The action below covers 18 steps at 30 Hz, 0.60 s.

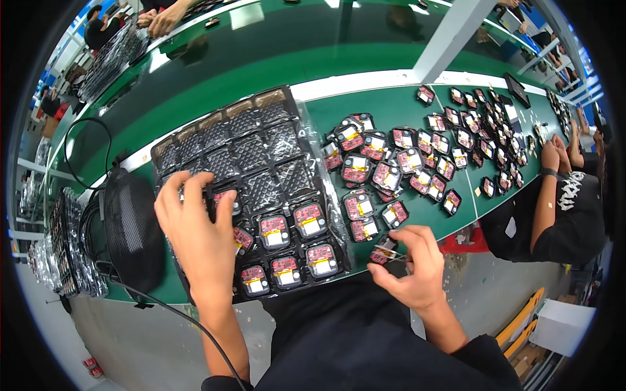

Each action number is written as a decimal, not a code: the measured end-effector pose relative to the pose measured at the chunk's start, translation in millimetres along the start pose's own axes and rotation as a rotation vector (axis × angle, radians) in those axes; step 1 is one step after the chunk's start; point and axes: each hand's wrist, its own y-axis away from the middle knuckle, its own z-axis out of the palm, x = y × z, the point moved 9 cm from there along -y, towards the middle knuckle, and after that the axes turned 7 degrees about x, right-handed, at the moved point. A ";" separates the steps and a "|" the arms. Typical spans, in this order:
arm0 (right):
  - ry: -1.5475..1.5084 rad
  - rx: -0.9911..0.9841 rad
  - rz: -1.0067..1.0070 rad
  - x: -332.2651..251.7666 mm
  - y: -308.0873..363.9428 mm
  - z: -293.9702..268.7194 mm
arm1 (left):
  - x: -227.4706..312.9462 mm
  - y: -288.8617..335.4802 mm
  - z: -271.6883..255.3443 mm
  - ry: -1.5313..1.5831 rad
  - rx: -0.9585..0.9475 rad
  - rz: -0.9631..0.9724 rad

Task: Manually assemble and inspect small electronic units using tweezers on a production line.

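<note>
My left hand (199,228) reaches over a black plastic tray (257,186). Its thumb and fingers curl round a small electronic module (226,201), a red circuit board in a black case, at one of the tray's pockets. Part of that module is hidden by the thumb. Beside the wrist, another module (243,240) sits aslant. Several more fill the tray's near pockets, such as a module (309,219) at the right. Near the table's front edge, my right hand (414,267) grips slim metal tweezers (390,253) between thumb and fingers, over a dark module (381,250).
Loose modules (385,176) lie heaped on the green table right of the tray. A black mesh bag (134,228) and a cable (173,301) are at the left. A co-worker (554,208) sits at the right. A grey post (450,39) rises beyond the table.
</note>
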 end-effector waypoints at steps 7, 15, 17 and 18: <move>-0.387 -0.006 -0.281 -46.7 -15.6 -5.4 | 51.9 29.5 -18.1 0.986 -0.266 -0.022; -0.703 -0.155 -0.382 -71.9 -20.8 2.4 | 79.1 114.0 9.7 1.792 -0.975 -0.688; -0.604 -0.189 -0.395 -73.5 -20.8 3.8 | 78.2 112.1 8.4 1.733 -0.930 -0.753; -0.608 -0.192 -0.396 -73.5 -20.7 2.6 | 78.5 112.8 7.0 1.731 -0.926 -0.756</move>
